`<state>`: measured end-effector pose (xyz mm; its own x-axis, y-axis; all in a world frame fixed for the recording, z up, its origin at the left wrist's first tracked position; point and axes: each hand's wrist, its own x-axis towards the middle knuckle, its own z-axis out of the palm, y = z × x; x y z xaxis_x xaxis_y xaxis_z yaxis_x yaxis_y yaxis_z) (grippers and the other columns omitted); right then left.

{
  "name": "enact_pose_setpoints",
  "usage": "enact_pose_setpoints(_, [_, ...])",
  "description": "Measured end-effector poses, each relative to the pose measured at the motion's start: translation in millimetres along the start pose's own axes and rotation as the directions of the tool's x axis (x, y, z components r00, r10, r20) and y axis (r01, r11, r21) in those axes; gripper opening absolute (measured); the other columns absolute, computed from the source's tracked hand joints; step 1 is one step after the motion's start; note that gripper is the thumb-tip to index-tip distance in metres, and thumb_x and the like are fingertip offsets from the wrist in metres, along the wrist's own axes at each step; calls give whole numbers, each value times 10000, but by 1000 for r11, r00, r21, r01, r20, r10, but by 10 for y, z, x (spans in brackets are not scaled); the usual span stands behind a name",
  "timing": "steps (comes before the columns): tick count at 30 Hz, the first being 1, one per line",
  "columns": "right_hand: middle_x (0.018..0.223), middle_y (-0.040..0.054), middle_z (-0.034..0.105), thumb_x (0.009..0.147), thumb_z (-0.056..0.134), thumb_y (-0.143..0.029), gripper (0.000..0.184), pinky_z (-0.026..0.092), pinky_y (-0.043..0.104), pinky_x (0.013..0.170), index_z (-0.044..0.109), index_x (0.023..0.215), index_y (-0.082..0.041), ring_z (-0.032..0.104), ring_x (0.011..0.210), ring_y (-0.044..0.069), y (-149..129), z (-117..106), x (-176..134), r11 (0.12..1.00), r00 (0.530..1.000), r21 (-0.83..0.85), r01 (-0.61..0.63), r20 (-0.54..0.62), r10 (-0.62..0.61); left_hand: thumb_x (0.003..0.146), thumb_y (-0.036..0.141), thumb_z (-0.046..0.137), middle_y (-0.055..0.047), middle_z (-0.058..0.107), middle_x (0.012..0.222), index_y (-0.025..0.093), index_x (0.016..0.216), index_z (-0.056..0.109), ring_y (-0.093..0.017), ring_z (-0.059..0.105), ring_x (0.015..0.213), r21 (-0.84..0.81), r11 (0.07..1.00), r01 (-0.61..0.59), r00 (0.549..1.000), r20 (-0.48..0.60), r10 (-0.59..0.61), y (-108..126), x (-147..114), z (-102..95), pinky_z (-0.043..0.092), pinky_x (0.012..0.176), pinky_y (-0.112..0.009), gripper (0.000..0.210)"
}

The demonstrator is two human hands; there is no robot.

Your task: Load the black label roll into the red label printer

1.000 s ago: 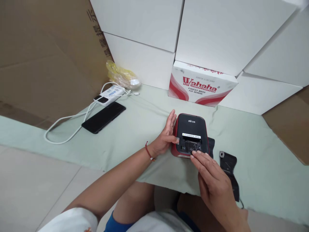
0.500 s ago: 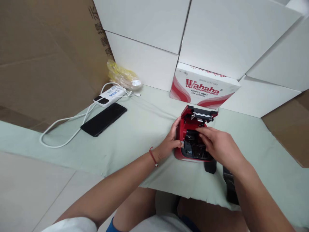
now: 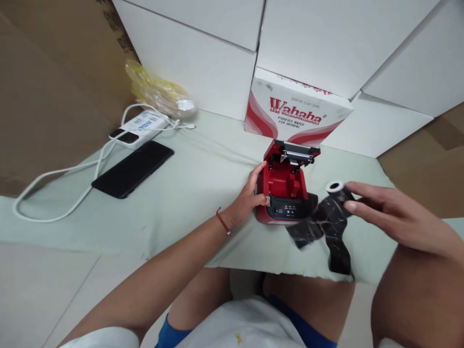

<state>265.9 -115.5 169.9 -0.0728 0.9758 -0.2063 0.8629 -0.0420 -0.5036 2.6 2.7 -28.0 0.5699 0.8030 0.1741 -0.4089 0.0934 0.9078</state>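
Note:
A small red label printer (image 3: 283,186) rests on the cloth with its lid (image 3: 295,153) tipped up and its red inner bay bare. My left hand (image 3: 250,198) grips the printer's left side, thumb on the front left corner. To the right of the printer, my right hand (image 3: 384,208) pinches a roll of black label tape (image 3: 339,191) by its side, the white core facing up and left. Loose black tape (image 3: 335,232) trails from the roll, one length toward the printer's front right corner and another down toward the table edge.
Behind the printer stands a white and red Wahaha carton (image 3: 299,108) against white boxes (image 3: 203,58). On the left lie a black phone (image 3: 133,169), a white power bank (image 3: 139,128) with a white cable (image 3: 54,171), and a yellowish plastic bag (image 3: 159,92). Brown cardboard (image 3: 431,154) is at right.
My right hand has lifted the black label roll out of the printer's bay and moved it right, tape trailing. My left hand stays on the printer. The view has shifted somewhat.

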Motion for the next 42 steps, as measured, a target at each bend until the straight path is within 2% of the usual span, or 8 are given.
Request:
enact_pose_setpoints(6, [1301,105,790,977,624,-620,512,599,406,1015,780,1284,-241,741,1171,308,530,358,-78,983,972,113,-146,203,121,696,281,738,-50,351,1738,333,1637,319,-369,326,1588,-18,999,-26,1000,10,27,-34,25,-5,276,1332,-545,1032])
enact_pose_setpoints(10, [1310,131,775,956,604,-458,451,600,439,990,760,1299,-210,759,1100,284,691,689,-10,992,990,-16,-128,-53,127,699,253,734,-35,380,1730,339,1636,334,-357,323,1597,-29,999,-32,999,16,32,-23,18,-8,258,1346,-527,1023])
enact_pose_setpoints(14, [1120,102,803,936,598,-397,394,612,394,769,778,1232,-209,722,740,214,939,684,-197,969,950,-124,-215,-257,178,681,215,724,-32,349,1749,334,1630,340,-356,304,1610,-57,998,-12,1000,2,12,5,6,5,261,1348,-520,1030])
enact_pose_setpoints(22, [1228,121,782,945,593,-274,352,603,426,922,767,1242,-208,764,1024,271,1199,881,-229,947,968,-263,-183,-217,127,699,250,735,-51,380,1728,329,1630,333,-358,343,1589,-47,999,-28,1000,6,28,-4,18,5,293,1333,-521,1017])
enact_pose_setpoints(29, [1237,53,804,1001,679,-442,302,666,335,846,777,1274,-361,794,1020,255,608,172,-670,988,986,-81,128,115,-118,703,251,735,-52,361,1740,317,1631,339,-362,307,1613,-30,999,-17,1000,-9,17,10,2,14,241,1353,-531,1012])
enact_pose_setpoints(32, [1218,26,815,993,695,-459,335,675,325,813,760,1319,-420,802,1012,264,148,-59,-600,957,956,-68,282,100,-274,698,256,744,-56,348,1749,318,1632,332,-372,288,1626,-37,999,-11,1000,-19,10,28,-5,29,249,1350,-541,1023])
enact_pose_setpoints(36, [1225,31,803,1034,593,-416,330,642,351,867,750,1316,-349,775,1033,253,-355,162,28,954,961,-135,267,-36,-274,691,254,753,-72,344,1756,303,1637,310,-374,291,1631,-54,998,-31,1000,-9,30,22,-3,33,262,1346,-543,1045])
enact_pose_setpoints(42, [1385,129,735,1019,513,-219,441,562,374,869,661,1434,-215,748,1092,300,-681,731,831,845,995,-531,-66,-103,13,684,216,699,-70,368,1738,297,1649,288,-357,286,1634,-15,999,-33,999,-23,33,29,4,37,242,1354,-526,1052])
